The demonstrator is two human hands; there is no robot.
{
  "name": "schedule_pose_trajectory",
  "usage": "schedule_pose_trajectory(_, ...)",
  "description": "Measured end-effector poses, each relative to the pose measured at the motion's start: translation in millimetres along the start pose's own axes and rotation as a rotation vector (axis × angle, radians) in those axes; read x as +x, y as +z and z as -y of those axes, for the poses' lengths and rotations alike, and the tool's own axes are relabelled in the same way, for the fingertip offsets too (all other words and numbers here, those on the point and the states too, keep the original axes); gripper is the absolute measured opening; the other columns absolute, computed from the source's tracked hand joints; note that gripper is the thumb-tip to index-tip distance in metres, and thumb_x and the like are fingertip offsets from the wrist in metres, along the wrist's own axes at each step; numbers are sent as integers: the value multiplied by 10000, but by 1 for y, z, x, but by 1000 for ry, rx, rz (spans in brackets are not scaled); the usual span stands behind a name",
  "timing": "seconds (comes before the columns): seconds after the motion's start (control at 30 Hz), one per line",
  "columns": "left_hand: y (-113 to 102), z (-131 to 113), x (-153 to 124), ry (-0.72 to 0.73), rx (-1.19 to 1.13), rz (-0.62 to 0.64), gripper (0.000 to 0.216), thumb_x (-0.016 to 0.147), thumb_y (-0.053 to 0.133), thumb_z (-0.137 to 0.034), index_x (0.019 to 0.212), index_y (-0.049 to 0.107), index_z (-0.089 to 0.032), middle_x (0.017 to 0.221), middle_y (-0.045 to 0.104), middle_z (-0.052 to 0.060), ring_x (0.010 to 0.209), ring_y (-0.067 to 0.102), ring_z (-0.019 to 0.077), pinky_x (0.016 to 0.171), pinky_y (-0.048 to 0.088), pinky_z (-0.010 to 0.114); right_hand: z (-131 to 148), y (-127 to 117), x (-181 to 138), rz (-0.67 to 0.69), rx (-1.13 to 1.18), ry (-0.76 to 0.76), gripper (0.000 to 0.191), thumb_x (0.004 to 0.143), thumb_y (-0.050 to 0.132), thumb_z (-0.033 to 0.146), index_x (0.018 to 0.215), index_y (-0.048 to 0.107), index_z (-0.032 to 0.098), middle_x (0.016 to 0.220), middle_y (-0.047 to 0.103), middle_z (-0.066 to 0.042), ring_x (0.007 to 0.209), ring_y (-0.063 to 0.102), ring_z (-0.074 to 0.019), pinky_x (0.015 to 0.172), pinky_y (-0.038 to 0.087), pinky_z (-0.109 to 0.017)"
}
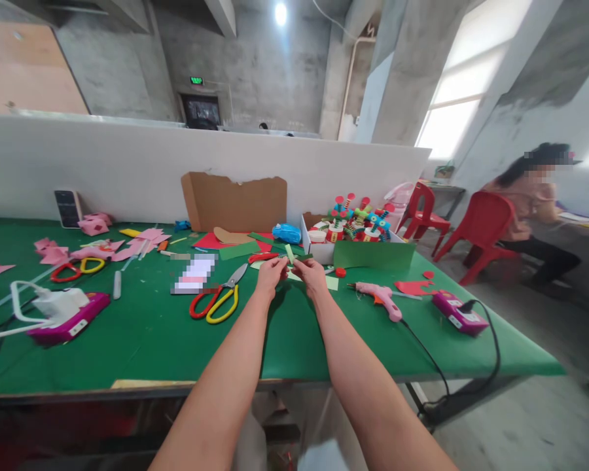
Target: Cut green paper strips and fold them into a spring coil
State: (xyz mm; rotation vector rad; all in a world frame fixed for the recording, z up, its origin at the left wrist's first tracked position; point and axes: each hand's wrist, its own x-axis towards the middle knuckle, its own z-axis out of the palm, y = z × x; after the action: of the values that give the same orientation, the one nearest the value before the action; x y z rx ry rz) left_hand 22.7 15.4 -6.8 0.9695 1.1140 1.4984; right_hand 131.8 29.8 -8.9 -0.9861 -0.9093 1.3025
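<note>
Near the middle of the table, my left hand (273, 273) and my right hand (309, 271) meet, fingers pinched. A light green paper strip (289, 252) sticks up between them, and both hands seem to grip it; the exact hold is too small to tell. Light green paper pieces (330, 282) lie just beyond and under the hands. Left of my left hand rest large scissors (224, 297) with one red and one yellow handle. To the right of my right hand is a pink glue gun (380, 296), its nozzle pointing left.
Behind the hands stands a white box (316, 250) of colourful paper figures (358, 219). Red and green paper sheets (238, 250) lie beside a blue bundle (287, 233). Purple power strips (459, 313) sit at both sides. A person (533, 196) sits at far right.
</note>
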Motion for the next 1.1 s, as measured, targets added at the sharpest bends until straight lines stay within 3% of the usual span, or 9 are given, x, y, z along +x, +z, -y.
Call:
schedule_pose_trajectory(0.3, -2, 5, 2, 99, 0, -16, 380, 552, 755, -489, 583, 548, -171, 473, 512, -45, 447, 461, 82, 471, 368, 215, -7, 7, -4, 39, -9, -7, 328, 450, 838, 331, 530, 566, 166, 499, 572, 39, 534, 578, -116, 610, 504, -266)
schedule_pose_trajectory(0.5, -2, 6, 4, 79, -1, -32, 362, 565, 738, -474, 568, 540, -171, 460, 499, -50, 434, 445, 77, 469, 362, 215, -9, 7, -3, 49, -19, -17, 386, 408, 850, 394, 533, 558, 176, 509, 569, 43, 538, 571, -114, 603, 504, -264)
schedule_pose_trajectory(0.97, 2, 1, 0, 53, -15, -125, 278, 616, 720, -388, 558, 566, -163, 469, 493, -49, 450, 429, 79, 472, 346, 215, -2, 9, -9, 117, -130, -110, 340, 515, 804, 418, 656, 615, 173, 589, 640, 15, 551, 594, -122, 626, 513, -282)
schedule_pose_trajectory(1.1, 2, -1, 1, 13, -55, -119, 281, 629, 716, -401, 593, 586, -154, 507, 533, -37, 441, 443, 74, 479, 365, 218, -1, 6, -6, 42, -172, -161, 319, 517, 796, 406, 577, 576, 182, 537, 618, 25, 554, 606, -142, 610, 510, -286)
